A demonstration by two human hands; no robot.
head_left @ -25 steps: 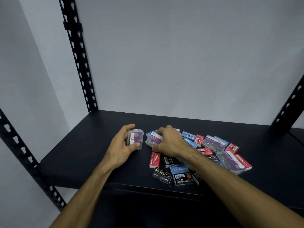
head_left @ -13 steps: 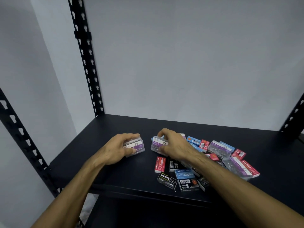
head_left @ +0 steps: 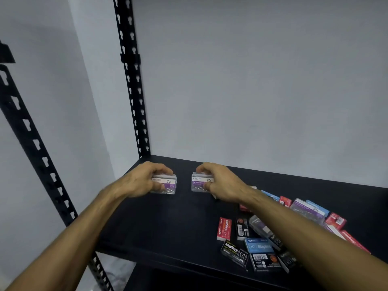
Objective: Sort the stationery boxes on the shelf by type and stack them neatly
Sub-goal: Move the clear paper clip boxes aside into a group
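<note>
My left hand (head_left: 141,180) grips a clear paper-clip box with a purple label (head_left: 168,184) on the black shelf (head_left: 172,225), toward the back left. My right hand (head_left: 223,182) grips a second clear purple-labelled paper-clip box (head_left: 198,183) just to the right of the first; a small gap lies between the two boxes. Both boxes sit low on or at the shelf surface. A pile of small boxes lies to the right: a red staples box (head_left: 224,228), a black staples box (head_left: 234,253), a blue staples box (head_left: 258,245), more purple paper-clip boxes (head_left: 305,210).
Black perforated uprights stand at the back left corner (head_left: 134,101) and front left (head_left: 31,143). A grey wall closes the back. My right forearm crosses over part of the pile. The shelf's front edge (head_left: 168,259) runs below my arms.
Both hands have carried their paper-clip boxes to the left and back, away from the pile. The view has turned left, so the pile now sits at the right.
</note>
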